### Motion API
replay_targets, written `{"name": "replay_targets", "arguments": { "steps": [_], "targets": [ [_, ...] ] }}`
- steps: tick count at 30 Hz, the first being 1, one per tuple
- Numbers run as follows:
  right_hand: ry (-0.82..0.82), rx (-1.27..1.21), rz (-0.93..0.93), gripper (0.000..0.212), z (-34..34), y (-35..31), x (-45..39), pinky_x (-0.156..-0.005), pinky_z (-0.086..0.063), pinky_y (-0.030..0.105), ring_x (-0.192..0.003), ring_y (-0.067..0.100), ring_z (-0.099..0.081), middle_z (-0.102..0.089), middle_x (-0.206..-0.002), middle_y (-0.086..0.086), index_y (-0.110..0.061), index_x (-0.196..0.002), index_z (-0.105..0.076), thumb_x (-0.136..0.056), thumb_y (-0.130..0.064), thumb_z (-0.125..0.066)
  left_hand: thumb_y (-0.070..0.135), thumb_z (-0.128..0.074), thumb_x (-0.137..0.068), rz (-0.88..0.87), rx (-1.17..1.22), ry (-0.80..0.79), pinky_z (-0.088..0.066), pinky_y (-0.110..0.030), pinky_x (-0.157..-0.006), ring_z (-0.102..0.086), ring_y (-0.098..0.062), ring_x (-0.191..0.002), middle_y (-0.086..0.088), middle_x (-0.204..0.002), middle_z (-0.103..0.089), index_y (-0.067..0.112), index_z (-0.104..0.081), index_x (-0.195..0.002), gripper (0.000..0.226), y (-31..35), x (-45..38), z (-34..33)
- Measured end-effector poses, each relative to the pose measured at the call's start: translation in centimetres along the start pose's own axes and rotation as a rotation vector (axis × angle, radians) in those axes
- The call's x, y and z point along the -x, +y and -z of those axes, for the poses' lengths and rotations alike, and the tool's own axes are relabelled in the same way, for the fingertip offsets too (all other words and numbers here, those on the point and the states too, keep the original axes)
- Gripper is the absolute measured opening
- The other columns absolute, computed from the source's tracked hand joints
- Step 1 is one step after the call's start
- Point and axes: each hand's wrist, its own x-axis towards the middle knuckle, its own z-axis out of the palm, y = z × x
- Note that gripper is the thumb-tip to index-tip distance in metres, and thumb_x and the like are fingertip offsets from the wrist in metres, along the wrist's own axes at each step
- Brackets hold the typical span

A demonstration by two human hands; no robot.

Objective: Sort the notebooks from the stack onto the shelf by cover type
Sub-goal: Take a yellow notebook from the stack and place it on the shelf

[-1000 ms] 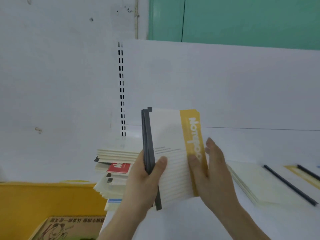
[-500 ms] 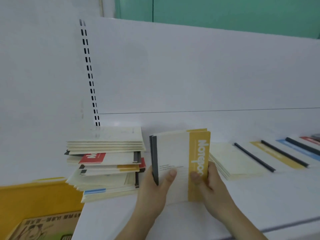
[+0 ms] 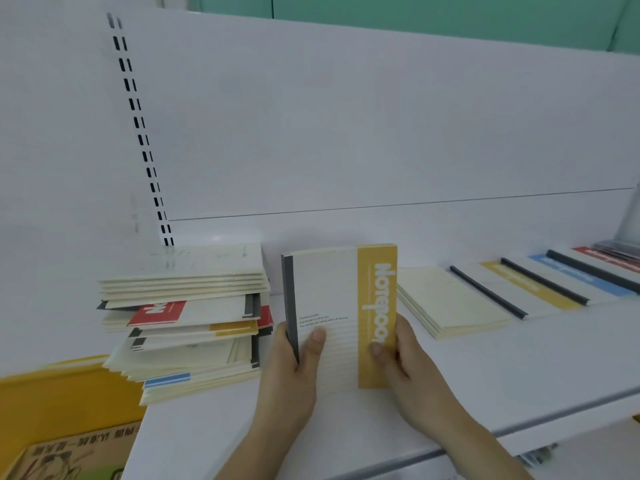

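- At the near left, below the shelf edge, there is a yellow bin (image 3: 59, 403), and a printed cardboard sheet (image 3: 69, 459) lies inside it.
- The left hand (image 3: 294, 368) comes up from the bottom. It grips the held notebook (image 3: 329, 306) at the grey spine side: the thumb is pressed on the front cover and the other fingers are curled behind, so I cannot see them.
- The right hand (image 3: 405, 358) holds the other side of the same notebook. Its thumb lies on the yellow band of the cover, and the fingers go round the right edge to the back.
- The held notebook stands almost upright above the white shelf (image 3: 519, 375), between the two hands. Its cover is cream with faint lines, a grey spine at the left and a yellow band with white letters at the right.
- Just left of it the mixed stack (image 3: 187, 313) rests on the shelf. It is untidy, with cream covers on top and red, yellow and blue bands lower down.
- To the right, near the notebook, a plain cream pile (image 3: 446, 299) lies flat.
- Further right lie a yellow-band pile (image 3: 526, 289), then a blue-band pile (image 3: 581, 275), then a red-band pile (image 3: 609, 258), each with a dark spine.
- Behind everything stands the white back panel (image 3: 381, 116) with a slotted upright (image 3: 142, 133) at its left.
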Motion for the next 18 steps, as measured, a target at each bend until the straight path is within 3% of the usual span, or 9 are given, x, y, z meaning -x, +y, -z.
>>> {"name": "replay_targets", "arguments": {
  "steps": [3,6,10,13,16,18],
  "targets": [
    [0.017,0.012,0.021,0.035,1.4,0.1,0.6,-0.078,-0.046,0.009,-0.101,-0.010,-0.061,-0.064,-0.111,-0.033,-0.046,-0.132,-0.039,-0.100,-0.033,-0.049,0.038,-0.056,-0.097,-0.020,-0.023,-0.012,-0.046,-0.005,-0.070,-0.062,0.015,-0.090,0.028,-0.095,-0.071,0.037,-0.057,-0.103,0.007,0.6,0.0,-0.9],
    [0.021,0.043,0.036,0.038,3.6,0.0,1.4,-0.077,-0.048,0.009,-0.097,-0.007,-0.064,-0.067,-0.108,-0.030,-0.055,-0.132,-0.036,-0.098,-0.043,-0.048,0.037,-0.058,-0.097,-0.036,-0.013,-0.001,-0.049,-0.007,-0.068,-0.063,0.013,-0.085,0.021,-0.094,-0.072,0.035,-0.057,-0.102,0.006,2.1,0.0,-2.2],
    [0.085,0.114,0.051,0.027,9.0,1.6,2.9,-0.070,-0.058,0.030,-0.077,0.005,-0.069,-0.071,-0.092,-0.020,-0.058,-0.122,-0.041,-0.097,-0.047,-0.042,0.045,-0.056,-0.096,0.005,0.036,-0.006,-0.057,-0.031,-0.082,-0.067,0.006,-0.088,0.021,-0.099,-0.073,0.036,-0.060,-0.108,0.015,4.8,0.5,-7.1],
    [0.167,0.076,0.009,0.027,14.1,3.4,4.1,-0.060,-0.057,0.029,-0.062,0.013,-0.070,-0.072,-0.082,-0.014,-0.052,-0.118,-0.047,-0.100,-0.031,-0.047,0.050,-0.055,-0.096,0.070,0.031,-0.054,-0.061,-0.041,-0.077,-0.069,-0.003,-0.086,0.018,-0.095,-0.073,0.037,-0.060,-0.104,0.016,6.7,1.2,-12.6],
    [0.234,0.094,-0.015,0.027,20.2,5.8,5.1,-0.058,-0.057,0.030,-0.058,0.013,-0.069,-0.071,-0.076,-0.013,-0.049,-0.114,-0.051,-0.100,-0.026,-0.050,0.056,-0.052,-0.094,0.080,-0.060,-0.138,-0.059,-0.025,-0.057,-0.066,-0.006,-0.086,0.013,-0.100,-0.069,0.035,-0.053,-0.107,0.025,8.6,2.0,-18.8],
    [0.263,0.106,-0.038,0.022,24.4,7.9,5.4,-0.061,-0.058,0.035,-0.058,0.014,-0.069,-0.071,-0.076,-0.012,-0.046,-0.113,-0.053,-0.099,-0.028,-0.052,0.059,-0.056,-0.092,0.050,-0.149,-0.197,-0.051,-0.012,-0.048,-0.063,-0.001,-0.086,0.018,-0.103,-0.065,0.034,-0.048,-0.123,0.040,9.4,2.5,-23.0]
  ]
}}
